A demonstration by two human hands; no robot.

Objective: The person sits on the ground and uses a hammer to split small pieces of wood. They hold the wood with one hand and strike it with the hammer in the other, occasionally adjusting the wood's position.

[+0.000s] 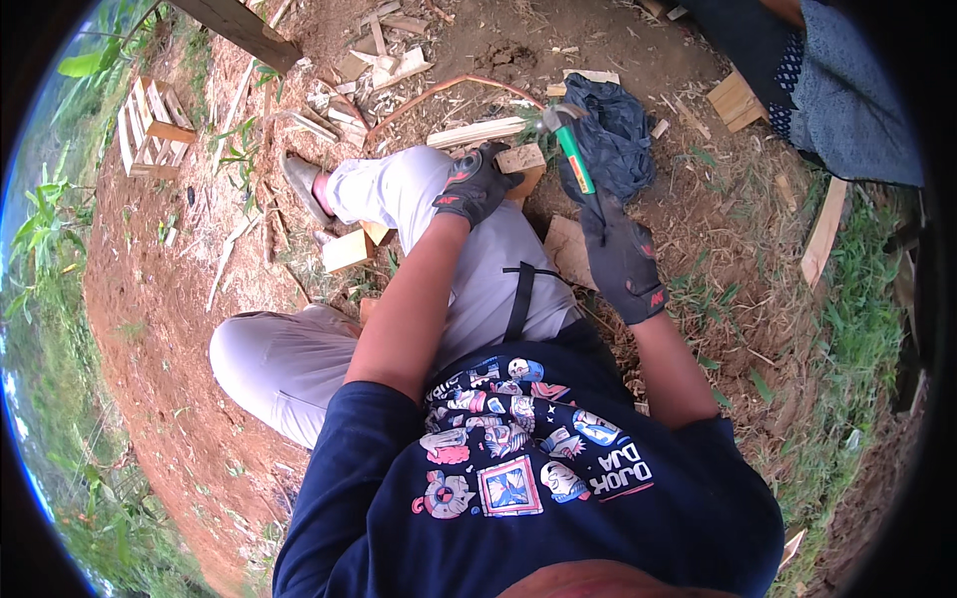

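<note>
My left hand, in a dark work glove, is by my raised knee, next to a light wooden block. Its fingers are curled together toward the block; whatever they hold, if anything, is too small to make out. A hammer with a green and orange handle is gripped in my right hand, also gloved. The hammer's metal head points away from me, beside a crumpled black plastic bag. Another flat piece of wood lies on the ground left of my right hand.
A slatted wooden crate stands at the far left. Wood offcuts and shavings litter the soil ahead. A wooden block lies by my leg. A wooden post enters at top. Another person's blue-grey clothing shows at upper right.
</note>
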